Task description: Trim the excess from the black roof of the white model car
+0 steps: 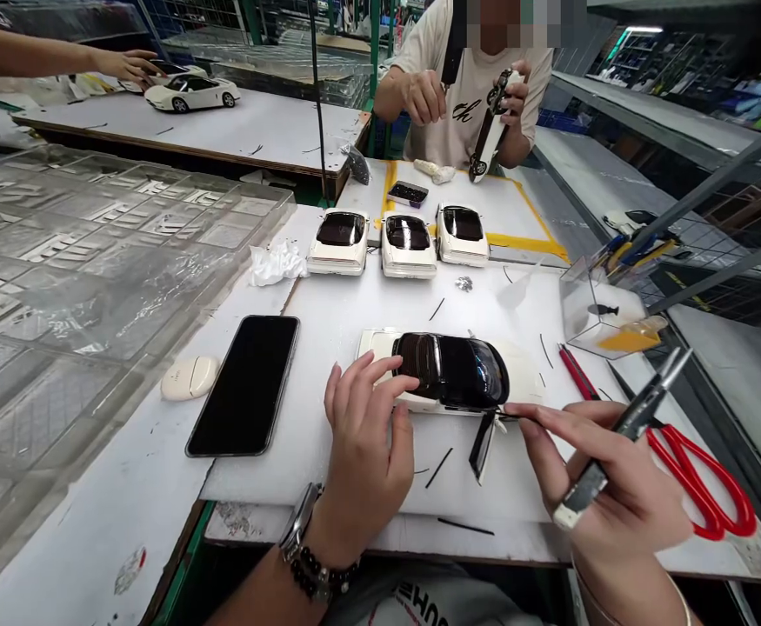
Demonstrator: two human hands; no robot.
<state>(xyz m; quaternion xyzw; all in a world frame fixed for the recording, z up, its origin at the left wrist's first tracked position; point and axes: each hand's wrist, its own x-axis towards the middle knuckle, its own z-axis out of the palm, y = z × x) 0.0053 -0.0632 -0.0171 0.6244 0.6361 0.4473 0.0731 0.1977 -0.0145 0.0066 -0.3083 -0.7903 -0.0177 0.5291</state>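
A white model sports car with a glossy black roof (pixel 449 374) lies on a white foam sheet (pixel 328 452) in front of me. The fingertips of my left hand (pixel 367 435) press on its roof and side. A loose-looking dark and white car door (pixel 483 445) stands out from the car's near side, and I cannot tell whether it is attached. My right hand (pixel 605 478) has slim metal pliers (pixel 631 422) in its palm, and its fingertips reach a thin part beside the door.
Red-handled scissors (pixel 703 487) lie at the right, next to a black phone (pixel 243 385) and a cream earbud case (pixel 190 378) on my left. Several similar cars (pixel 408 245) stand ahead. A co-worker's hands (pixel 471 109) hold another car opposite. Clear plastic trays (pixel 93 261) are stacked at the left.
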